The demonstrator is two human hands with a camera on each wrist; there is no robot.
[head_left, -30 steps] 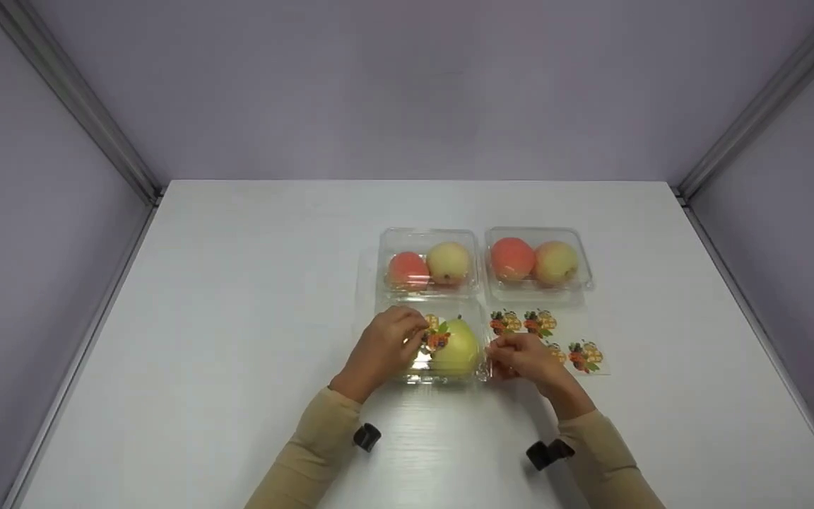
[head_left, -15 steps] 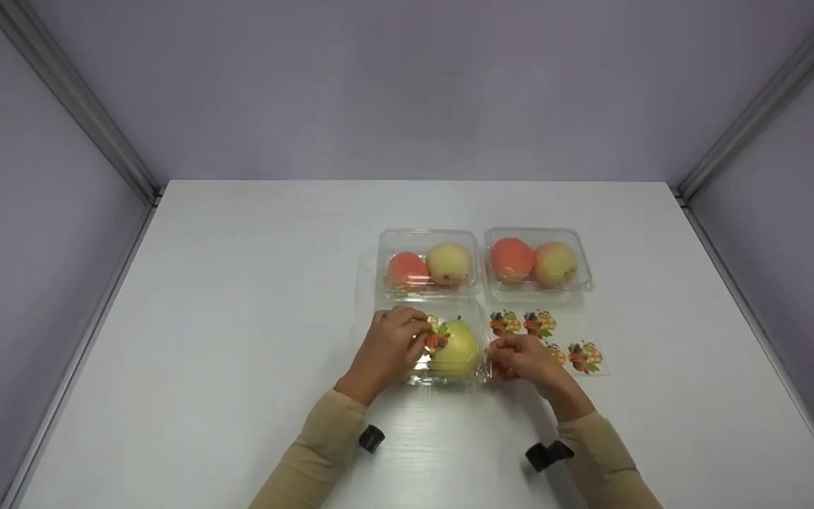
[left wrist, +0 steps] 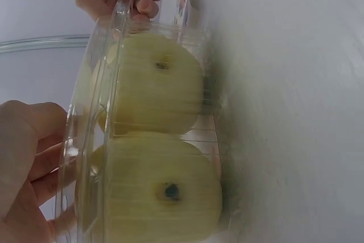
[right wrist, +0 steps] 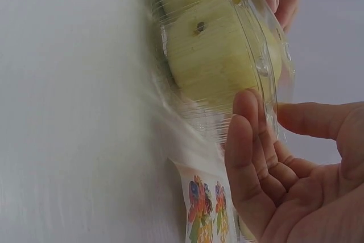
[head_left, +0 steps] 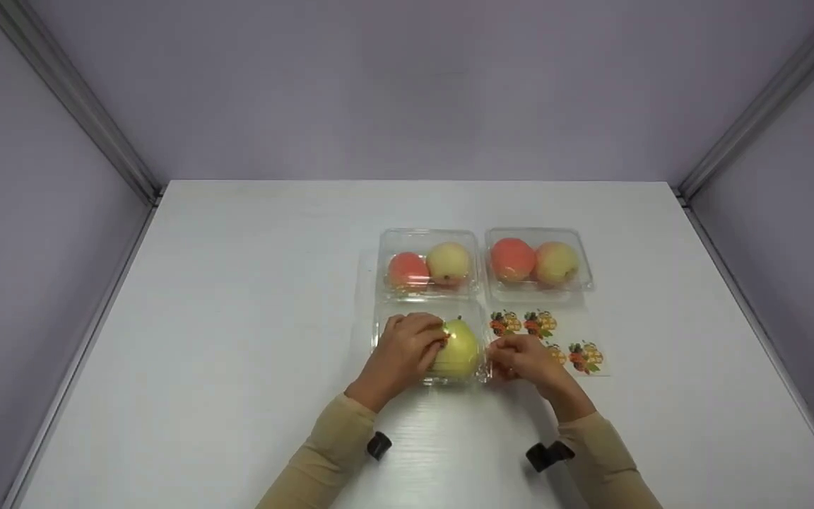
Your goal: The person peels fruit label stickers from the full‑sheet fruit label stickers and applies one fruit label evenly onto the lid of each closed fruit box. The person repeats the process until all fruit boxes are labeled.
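Note:
A clear clamshell box point(head_left: 449, 380) with two yellow-green fruits point(head_left: 460, 346) stands nearest me on the white table. My left hand point(head_left: 410, 346) lies on its lid, fingers pressing down over the spot between the fruits; whatever is under them is hidden. My right hand point(head_left: 520, 357) holds the box's right edge, thumb over the lid rim and fingers against the side wall. The left wrist view shows both fruits point(left wrist: 159, 89) through the lid, and my right hand's fingers point(left wrist: 145, 4) curled at the far corner. In the right wrist view my right hand point(right wrist: 284, 186) cups the box.
Two shut clear boxes point(head_left: 427, 233) point(head_left: 535, 231), each with a red and a yellowish fruit, stand behind. A sheet of fruit stickers point(head_left: 555, 339) lies to the right of the near box, partly under my right hand. Grey walls enclose the table.
My left hand has slid right across the lid and now covers the fruit sticker that showed there before. My right hand has stayed at the box's right edge.

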